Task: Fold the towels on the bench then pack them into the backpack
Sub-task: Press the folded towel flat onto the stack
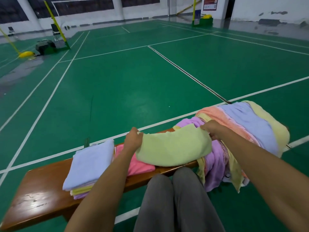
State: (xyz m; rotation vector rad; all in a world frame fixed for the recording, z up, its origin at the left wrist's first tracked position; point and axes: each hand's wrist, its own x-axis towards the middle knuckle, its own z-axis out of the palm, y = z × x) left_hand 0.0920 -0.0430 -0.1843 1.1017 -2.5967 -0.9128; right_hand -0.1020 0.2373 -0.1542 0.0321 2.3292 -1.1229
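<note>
Green towel (173, 146) hung at lower centre of the frame, long axis running left to right above the desk (41, 196). Left hand (133, 138) and right hand (212, 128) each pinched one far corner, equally near.

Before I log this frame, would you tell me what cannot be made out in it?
Head view only:
- Backpack: none identifiable; a dark bag-like shape far left is too distant to tell.
- Folded stack: count unclear, the top lavender towel covers the layers.
- Unfolded pile: towels overlap, number hidden.
- Right hand fingertips: tucked behind the green towel.
- Wall poster: text too small.
</note>
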